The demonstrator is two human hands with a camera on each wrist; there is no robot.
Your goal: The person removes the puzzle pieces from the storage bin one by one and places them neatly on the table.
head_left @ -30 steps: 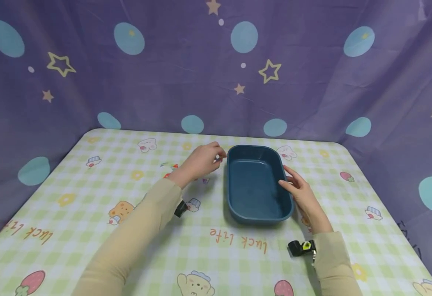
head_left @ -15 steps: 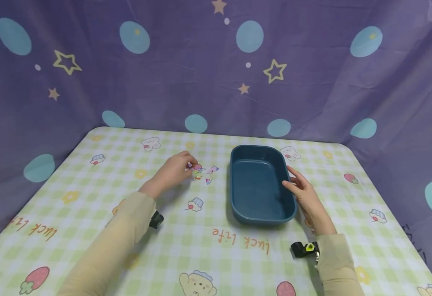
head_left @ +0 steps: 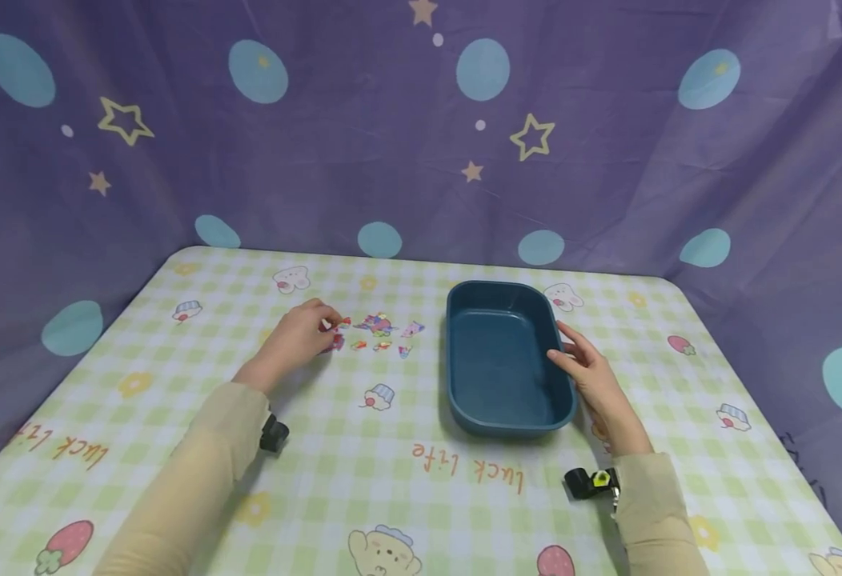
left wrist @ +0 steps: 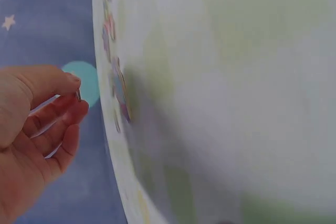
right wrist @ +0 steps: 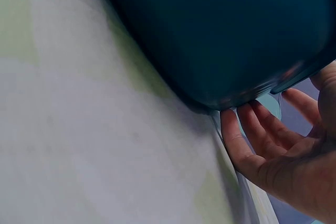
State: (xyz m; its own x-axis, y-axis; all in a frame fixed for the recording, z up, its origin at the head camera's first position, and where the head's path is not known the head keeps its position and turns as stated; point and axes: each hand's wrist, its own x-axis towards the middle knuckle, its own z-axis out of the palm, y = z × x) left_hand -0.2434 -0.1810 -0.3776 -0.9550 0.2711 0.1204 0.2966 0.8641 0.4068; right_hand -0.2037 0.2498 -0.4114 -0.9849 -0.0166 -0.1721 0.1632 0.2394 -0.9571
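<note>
My left hand [head_left: 294,336] is over the left end of a group of small flat colourful pieces [head_left: 376,323] on the table. In the left wrist view, the thumb and fingertips of the left hand [left wrist: 39,119] pinch a thin flat piece [left wrist: 79,94], seen edge-on. Its kind cannot be made out. A deep dark-blue rectangular bin [head_left: 507,360] with rounded corners stands right of the pieces. My right hand [head_left: 594,384] grips its right side, thumb at the rim and fingers against the outer wall. In the right wrist view, the fingertips [right wrist: 229,116] touch that wall.
A green-and-white checked cloth [head_left: 334,496] with printed cartoon figures covers the table. Behind it hangs a purple curtain [head_left: 363,120] with stars and blue ovals. A black wrist camera [head_left: 274,434] sits at the left sleeve, another black camera [head_left: 579,483] at the right.
My left hand has moved left from beside the bin's left rim, across the colourful pieces, to their left end, uncovering more of them. The right hand and bin stay where they were.
</note>
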